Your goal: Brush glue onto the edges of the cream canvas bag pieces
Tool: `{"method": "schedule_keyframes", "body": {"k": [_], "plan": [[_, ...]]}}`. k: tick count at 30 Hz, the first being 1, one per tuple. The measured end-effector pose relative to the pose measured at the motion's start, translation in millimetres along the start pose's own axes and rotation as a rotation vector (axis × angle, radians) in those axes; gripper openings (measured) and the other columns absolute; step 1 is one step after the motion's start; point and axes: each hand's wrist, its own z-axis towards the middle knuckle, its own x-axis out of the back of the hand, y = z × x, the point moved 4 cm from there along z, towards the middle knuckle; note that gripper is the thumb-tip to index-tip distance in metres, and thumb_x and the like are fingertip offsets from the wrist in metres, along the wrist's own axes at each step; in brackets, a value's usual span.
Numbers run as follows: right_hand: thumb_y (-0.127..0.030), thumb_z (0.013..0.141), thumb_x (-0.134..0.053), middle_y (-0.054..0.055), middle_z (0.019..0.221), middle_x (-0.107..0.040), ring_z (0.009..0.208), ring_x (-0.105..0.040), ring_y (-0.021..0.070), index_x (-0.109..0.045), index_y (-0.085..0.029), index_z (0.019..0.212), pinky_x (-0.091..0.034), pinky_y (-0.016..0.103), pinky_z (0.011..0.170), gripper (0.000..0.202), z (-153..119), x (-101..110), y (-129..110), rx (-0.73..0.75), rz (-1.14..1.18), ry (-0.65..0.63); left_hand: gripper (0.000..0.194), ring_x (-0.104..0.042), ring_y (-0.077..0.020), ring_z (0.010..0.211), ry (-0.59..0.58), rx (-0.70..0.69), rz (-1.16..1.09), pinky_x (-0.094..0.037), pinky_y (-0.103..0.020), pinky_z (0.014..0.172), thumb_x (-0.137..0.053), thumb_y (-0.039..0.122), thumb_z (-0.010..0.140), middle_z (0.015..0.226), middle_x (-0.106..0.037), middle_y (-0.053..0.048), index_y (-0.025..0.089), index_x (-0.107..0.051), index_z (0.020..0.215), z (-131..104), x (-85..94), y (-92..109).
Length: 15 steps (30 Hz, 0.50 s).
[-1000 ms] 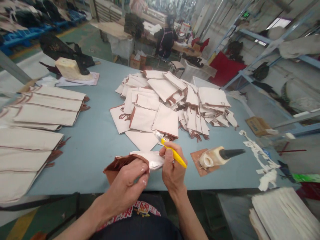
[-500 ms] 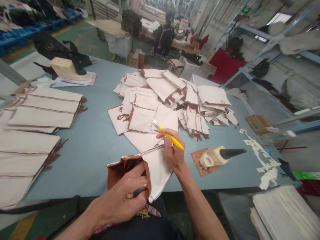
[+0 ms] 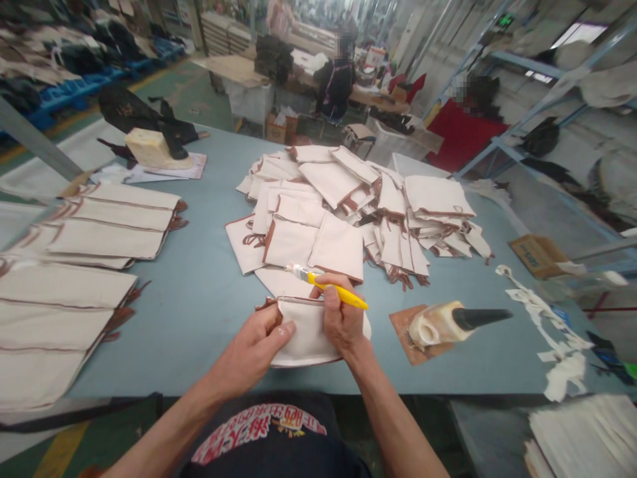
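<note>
My left hand (image 3: 261, 338) pinches the left top corner of a cream fabric pouch (image 3: 303, 342) with brown edging, at the near edge of the table. The thumb lies on its front face. In my right hand (image 3: 344, 318) is a brush with a yellow handle (image 3: 348, 297), its pale bristles pointing left above the pouch's top edge. That hand also rests against the pouch's right side. Just beyond lies a heap of similar cream pouches (image 3: 338, 242). To the right, a glue bottle (image 3: 432, 325) with a black nozzle lies on a brown square.
Stacked cream pieces (image 3: 64, 299) with brown ends lie along the left. At the back left sits a yellowish block (image 3: 152, 147) on papers. White scraps (image 3: 537, 312) and a cardboard box (image 3: 537, 255) are at the right. A co-worker (image 3: 336, 83) sits farther back.
The pouch was held gaping, with its brown lining showing and my left fingers inside. Now it lies flatter, front face up, pinched at the corner. The brush has moved slightly left and down.
</note>
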Motion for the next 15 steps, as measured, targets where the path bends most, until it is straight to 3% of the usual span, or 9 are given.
{"method": "schedule_keyframes", "body": {"k": [5,8,12,15], "plan": [[-0.039,0.108,-0.047,-0.003,0.062,-0.065,0.050,-0.056,0.0126,-0.067,-0.021,0.097,-0.044,0.024,0.050,0.029,1,39,-23,-0.074,0.124,0.305,0.034,-0.059,-0.0211,0.077,-0.041,0.002,0.079,-0.054,-0.034,0.079,-0.062,0.053,0.093,0.081,-0.065,-0.002,0.020,-0.064,0.087,4,4.3,3],[-0.036,0.107,-0.051,-0.006,0.055,-0.055,0.042,-0.046,0.0097,-0.070,-0.022,0.092,-0.033,0.021,0.043,0.028,1,53,-43,-0.009,0.240,0.157,0.033,-0.051,-0.0184,0.071,-0.011,-0.013,0.276,-0.047,-0.030,0.067,-0.054,0.050,0.094,0.077,-0.057,0.000,0.021,-0.056,0.078,4,9.0,7],[-0.036,0.106,-0.055,-0.006,0.056,-0.050,0.043,-0.044,0.0100,-0.072,-0.023,0.088,-0.034,0.023,0.043,0.028,3,41,-50,0.027,0.178,-0.094,0.028,-0.048,-0.0184,0.072,-0.016,-0.030,0.399,-0.044,-0.029,0.065,-0.050,0.043,0.092,0.077,-0.053,0.000,0.022,-0.051,0.074,6,5.2,11],[-0.041,0.107,-0.054,-0.006,0.056,-0.048,0.044,-0.043,0.0106,-0.070,-0.022,0.089,-0.037,0.024,0.043,0.031,9,27,-45,0.026,0.166,-0.092,0.023,-0.055,-0.0201,0.076,-0.063,0.008,0.299,-0.047,-0.029,0.067,-0.050,0.041,0.089,0.083,-0.061,-0.002,0.020,-0.058,0.082,4,1.0,10]]}}
